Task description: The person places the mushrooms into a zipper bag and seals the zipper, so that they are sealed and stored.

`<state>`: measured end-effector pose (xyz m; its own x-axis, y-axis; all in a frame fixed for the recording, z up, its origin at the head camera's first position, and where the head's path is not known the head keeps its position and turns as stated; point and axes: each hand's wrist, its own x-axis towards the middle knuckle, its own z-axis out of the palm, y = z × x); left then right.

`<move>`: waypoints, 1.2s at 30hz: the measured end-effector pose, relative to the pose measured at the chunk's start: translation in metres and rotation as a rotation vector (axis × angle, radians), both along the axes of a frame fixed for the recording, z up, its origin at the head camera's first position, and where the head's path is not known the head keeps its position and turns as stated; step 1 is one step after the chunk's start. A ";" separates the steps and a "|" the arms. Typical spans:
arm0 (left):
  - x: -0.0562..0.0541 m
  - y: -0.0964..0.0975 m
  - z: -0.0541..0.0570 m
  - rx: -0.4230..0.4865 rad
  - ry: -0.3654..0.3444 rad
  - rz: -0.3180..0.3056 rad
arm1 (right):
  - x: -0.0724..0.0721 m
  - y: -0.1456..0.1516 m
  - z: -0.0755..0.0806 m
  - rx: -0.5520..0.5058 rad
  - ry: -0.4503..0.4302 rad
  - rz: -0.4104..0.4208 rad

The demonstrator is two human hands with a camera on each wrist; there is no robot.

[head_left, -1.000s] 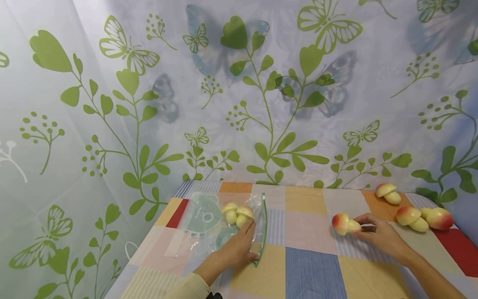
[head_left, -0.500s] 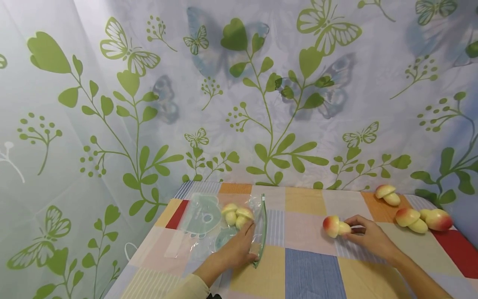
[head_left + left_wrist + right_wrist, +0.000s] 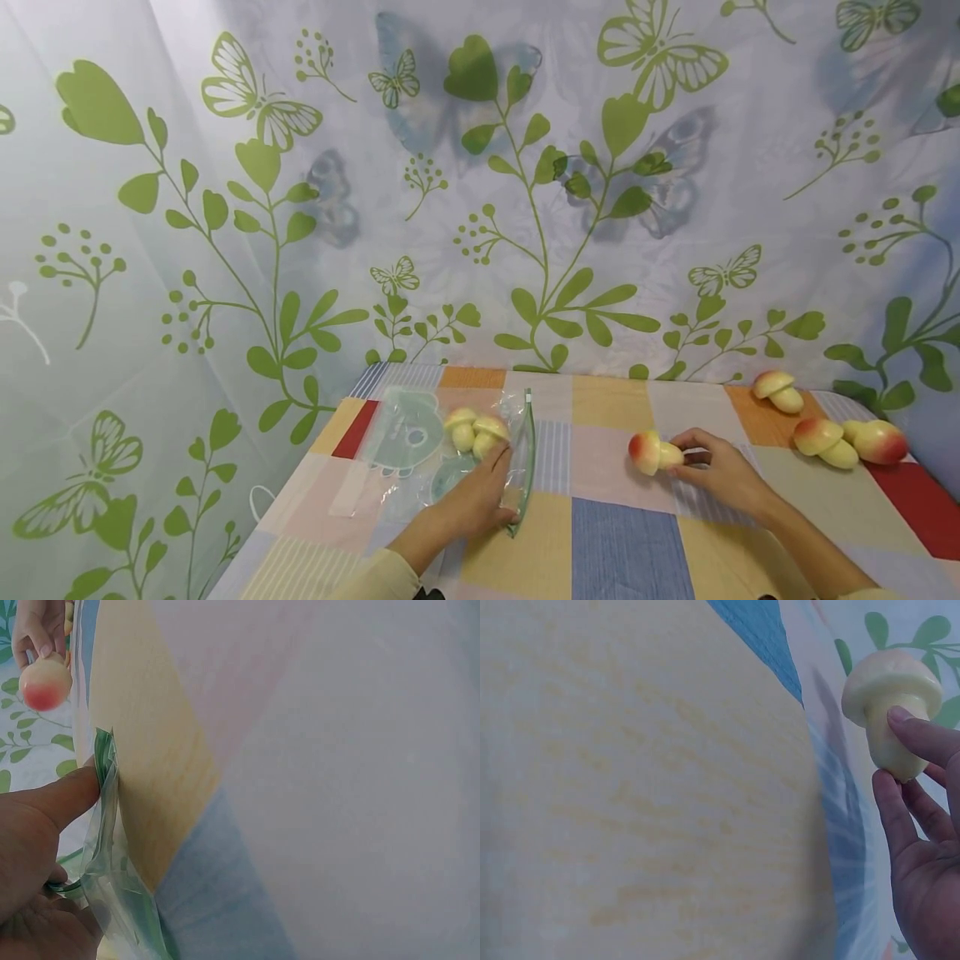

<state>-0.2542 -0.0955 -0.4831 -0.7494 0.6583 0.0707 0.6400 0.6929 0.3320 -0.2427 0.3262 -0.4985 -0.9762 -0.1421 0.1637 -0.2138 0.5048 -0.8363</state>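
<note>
In the head view my right hand point(image 3: 720, 471) pinches a toy mushroom point(image 3: 652, 452) by its pale stem, the red and yellow cap pointing left. The right wrist view shows the thumb on the stem point(image 3: 896, 742) and fingertips at its base. My left hand point(image 3: 476, 498) holds a clear zip bag point(image 3: 405, 437) at its green-edged mouth. The left wrist view has the thumb against the green edge point(image 3: 105, 754), other fingers lower at the mouth. Two yellow mushrooms point(image 3: 491, 433) lie in the bag, just beyond the left fingertips.
Several more toy mushrooms point(image 3: 780, 392) lie at the right end of the patchwork-covered table point(image 3: 626, 533), two of them close together point(image 3: 825, 442). A printed curtain point(image 3: 480, 208) hangs behind the table and along its left side.
My right hand has moved left with the toy mushroom, closer to the bag. The left hand and the bag have stayed in place.
</note>
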 end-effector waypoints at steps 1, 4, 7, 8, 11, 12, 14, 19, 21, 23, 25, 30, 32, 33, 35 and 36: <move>0.000 0.000 0.000 0.004 0.001 -0.001 | -0.001 -0.002 0.000 -0.003 -0.003 0.003; -0.001 0.000 0.002 0.003 0.000 0.002 | -0.004 -0.007 0.002 -0.018 -0.006 0.010; -0.001 0.001 0.002 0.000 -0.002 0.005 | -0.007 -0.014 0.003 -0.035 0.002 0.024; -0.001 0.001 0.002 -0.004 -0.005 0.007 | -0.008 -0.016 0.004 -0.042 0.004 0.030; -0.002 0.001 0.001 -0.004 -0.006 0.008 | -0.009 -0.023 0.005 -0.057 0.001 0.042; -0.002 0.002 0.001 -0.007 -0.006 0.008 | -0.010 -0.026 0.005 -0.060 0.000 0.045; -0.002 0.002 0.001 -0.010 -0.004 0.007 | -0.012 -0.030 0.005 -0.065 -0.004 0.056; -0.003 0.002 0.000 -0.013 -0.006 0.006 | -0.016 -0.039 0.005 -0.077 -0.016 0.081; -0.003 0.002 0.000 -0.013 -0.008 0.006 | -0.017 -0.042 0.005 -0.081 -0.017 0.090; -0.003 0.002 0.000 -0.014 -0.009 0.005 | -0.018 -0.045 0.005 -0.086 -0.011 0.100; -0.003 0.002 0.000 -0.014 -0.011 0.004 | -0.020 -0.048 0.005 -0.090 0.000 0.114; -0.003 0.002 -0.001 -0.017 -0.015 0.003 | -0.022 -0.054 0.004 -0.106 0.005 0.139; -0.003 0.002 -0.001 -0.018 -0.016 0.003 | -0.023 -0.057 0.003 -0.111 0.005 0.142; -0.003 0.002 -0.001 -0.019 -0.017 0.004 | -0.023 -0.058 0.002 -0.113 0.004 0.140; -0.003 0.002 0.000 -0.019 -0.019 0.006 | -0.025 -0.061 0.000 -0.109 0.006 0.138; -0.002 0.002 0.000 -0.018 -0.020 0.007 | -0.025 -0.063 0.000 -0.112 0.008 0.144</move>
